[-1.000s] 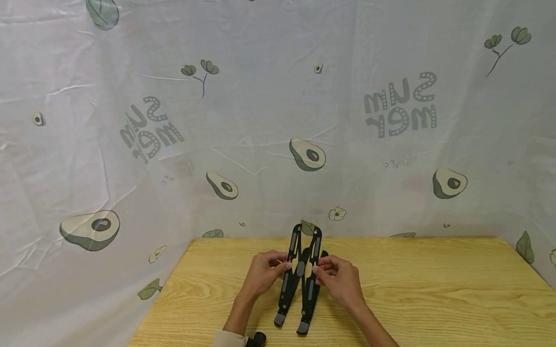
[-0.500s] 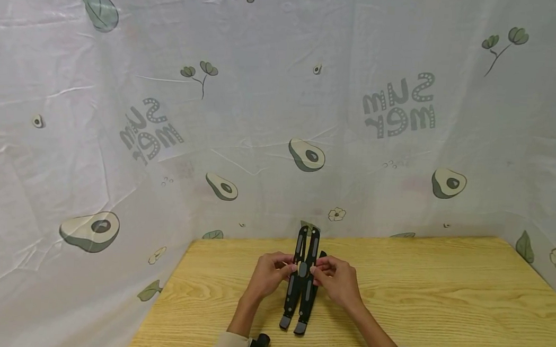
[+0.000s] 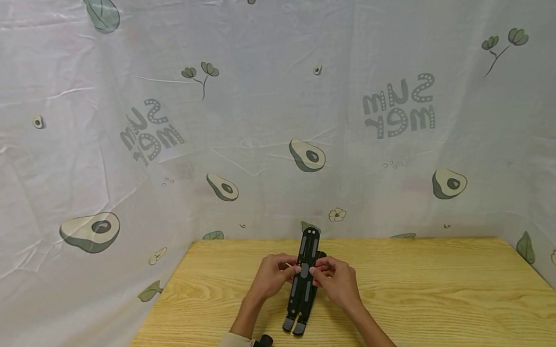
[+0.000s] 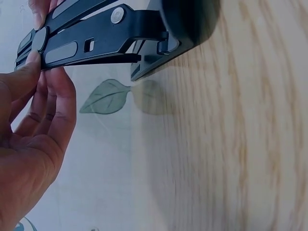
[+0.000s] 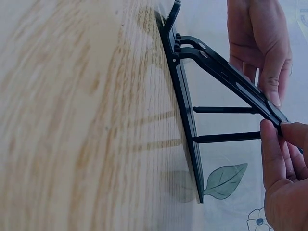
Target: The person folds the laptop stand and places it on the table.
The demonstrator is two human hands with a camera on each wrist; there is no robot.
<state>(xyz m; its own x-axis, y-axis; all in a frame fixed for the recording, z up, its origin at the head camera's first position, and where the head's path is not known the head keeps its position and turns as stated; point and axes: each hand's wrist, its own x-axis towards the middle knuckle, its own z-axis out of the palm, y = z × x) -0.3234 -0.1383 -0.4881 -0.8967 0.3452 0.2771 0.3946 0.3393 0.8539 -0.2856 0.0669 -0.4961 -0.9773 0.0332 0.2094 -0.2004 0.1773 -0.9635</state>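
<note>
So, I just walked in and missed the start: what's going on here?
A person is holding a black folding stand over a wooden table. The left hand and right hand pinch it from either side near its middle, thumbs on top. Right now its two long upper bars lie close side by side, raised at a slant above the base, with thin struts between.

Black stand (image 3: 304, 271), apparently, between both hands (image 3: 271, 277) (image 3: 340, 283)
</note>
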